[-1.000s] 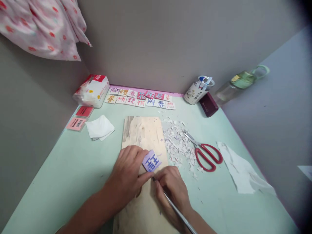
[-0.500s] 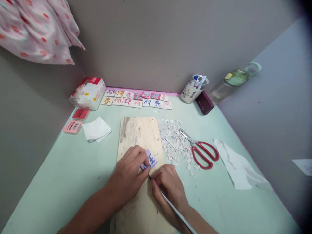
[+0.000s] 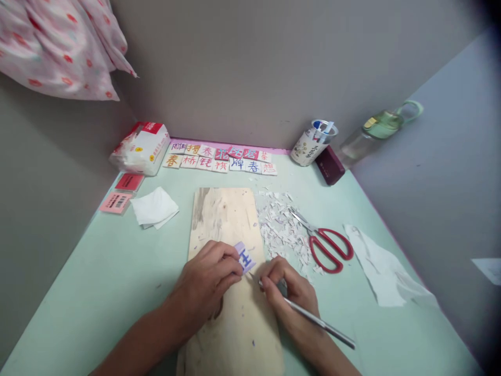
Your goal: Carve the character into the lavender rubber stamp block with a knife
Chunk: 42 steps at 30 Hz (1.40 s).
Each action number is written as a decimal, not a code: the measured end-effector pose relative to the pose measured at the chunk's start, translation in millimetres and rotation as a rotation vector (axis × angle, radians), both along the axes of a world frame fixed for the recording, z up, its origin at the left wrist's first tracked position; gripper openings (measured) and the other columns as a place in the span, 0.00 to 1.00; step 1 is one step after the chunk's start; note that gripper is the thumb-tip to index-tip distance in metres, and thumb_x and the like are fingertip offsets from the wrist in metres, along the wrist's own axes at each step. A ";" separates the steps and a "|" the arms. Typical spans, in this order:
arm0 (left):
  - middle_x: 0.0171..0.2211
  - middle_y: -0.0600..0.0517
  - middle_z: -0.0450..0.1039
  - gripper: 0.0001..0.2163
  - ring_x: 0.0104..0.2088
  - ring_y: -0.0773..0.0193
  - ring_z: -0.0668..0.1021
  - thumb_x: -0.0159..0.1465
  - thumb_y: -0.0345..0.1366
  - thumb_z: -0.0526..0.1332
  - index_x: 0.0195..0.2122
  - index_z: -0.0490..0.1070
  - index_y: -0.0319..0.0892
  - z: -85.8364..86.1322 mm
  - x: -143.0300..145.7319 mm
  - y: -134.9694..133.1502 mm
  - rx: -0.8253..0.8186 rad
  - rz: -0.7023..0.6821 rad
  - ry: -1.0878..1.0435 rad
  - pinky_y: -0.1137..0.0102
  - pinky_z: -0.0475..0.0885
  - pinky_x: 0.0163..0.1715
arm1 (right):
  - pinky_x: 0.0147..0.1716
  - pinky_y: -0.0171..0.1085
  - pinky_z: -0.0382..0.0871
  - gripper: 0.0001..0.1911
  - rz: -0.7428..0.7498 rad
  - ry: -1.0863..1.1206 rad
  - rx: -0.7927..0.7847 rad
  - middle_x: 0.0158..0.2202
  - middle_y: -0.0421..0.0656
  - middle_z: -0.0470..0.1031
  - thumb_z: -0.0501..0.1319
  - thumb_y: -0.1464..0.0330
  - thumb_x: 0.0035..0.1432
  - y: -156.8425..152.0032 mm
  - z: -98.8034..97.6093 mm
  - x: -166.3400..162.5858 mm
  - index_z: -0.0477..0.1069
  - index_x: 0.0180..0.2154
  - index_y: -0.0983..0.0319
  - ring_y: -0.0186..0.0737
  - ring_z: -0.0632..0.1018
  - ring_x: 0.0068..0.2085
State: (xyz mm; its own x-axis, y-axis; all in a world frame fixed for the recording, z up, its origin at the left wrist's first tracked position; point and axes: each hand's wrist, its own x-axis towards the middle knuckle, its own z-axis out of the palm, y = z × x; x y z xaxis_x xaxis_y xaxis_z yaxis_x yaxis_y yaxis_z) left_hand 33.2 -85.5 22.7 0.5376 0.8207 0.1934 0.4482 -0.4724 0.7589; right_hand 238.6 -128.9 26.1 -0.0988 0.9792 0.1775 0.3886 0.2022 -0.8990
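Beneath my left hand [image 3: 213, 274], a small purple slab [image 3: 246, 259] with dark blue character strokes lies on a wooden board [image 3: 225, 209]. The fingers of that hand are closed on the slab's left side and cover part of it. My right hand [image 3: 291, 292] grips a slim silver craft knife [image 3: 321, 324] like a pen. Its pointed blade is just off the slab's lower right corner, over the board, and I cannot tell whether it touches. A few purple specks are scattered across the wood.
Pale shavings [image 3: 279, 224] and red-handled scissors [image 3: 329, 245] lie right of the board. Two rows of lettered tiles [image 3: 221, 159] line the back. Around them are a tissue pack [image 3: 143, 149], folded tissue [image 3: 154, 208], a pen cup [image 3: 313, 143], a dark red box [image 3: 330, 164] and a green-lidded bottle [image 3: 371, 130].
My right hand has moved right and slightly up, drawing the knife away from my left fingers; its handle now lies flatter. My left hand has shifted slightly over the slab.
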 end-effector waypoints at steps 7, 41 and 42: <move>0.46 0.54 0.72 0.08 0.47 0.62 0.73 0.71 0.27 0.58 0.39 0.72 0.48 -4.2 -5.6 -2.3 -0.006 -0.039 0.000 0.68 0.68 0.47 | 0.36 0.40 0.66 0.13 0.029 -0.047 0.086 0.30 0.38 0.73 0.57 0.76 0.66 1.8 -3.7 -7.0 0.59 0.29 0.58 0.37 0.73 0.33; 0.51 0.53 0.70 0.10 0.53 0.65 0.74 0.73 0.27 0.46 0.44 0.64 0.48 9.6 -24.8 3.3 -0.170 -0.092 -0.076 0.69 0.69 0.53 | 0.36 0.39 0.63 0.12 0.074 -0.096 0.035 0.30 0.38 0.73 0.57 0.74 0.65 2.4 -8.8 -5.0 0.59 0.29 0.58 0.39 0.71 0.34; 0.51 0.53 0.70 0.12 0.53 0.65 0.73 0.72 0.25 0.46 0.46 0.64 0.48 10.4 -23.9 4.1 -0.140 -0.082 -0.064 0.69 0.69 0.53 | 0.36 0.39 0.63 0.12 0.073 -0.096 0.034 0.30 0.39 0.72 0.57 0.74 0.65 2.1 -9.1 -4.9 0.59 0.29 0.58 0.39 0.71 0.33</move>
State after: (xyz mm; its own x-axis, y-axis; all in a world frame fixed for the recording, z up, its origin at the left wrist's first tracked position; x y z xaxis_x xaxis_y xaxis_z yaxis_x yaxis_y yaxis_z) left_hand 9.3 -81.5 33.2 0.5941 0.7959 0.1165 0.3610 -0.3932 0.8456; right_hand 233.7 -126.8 17.0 -0.1875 0.9623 0.1971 0.4557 0.2630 -0.8504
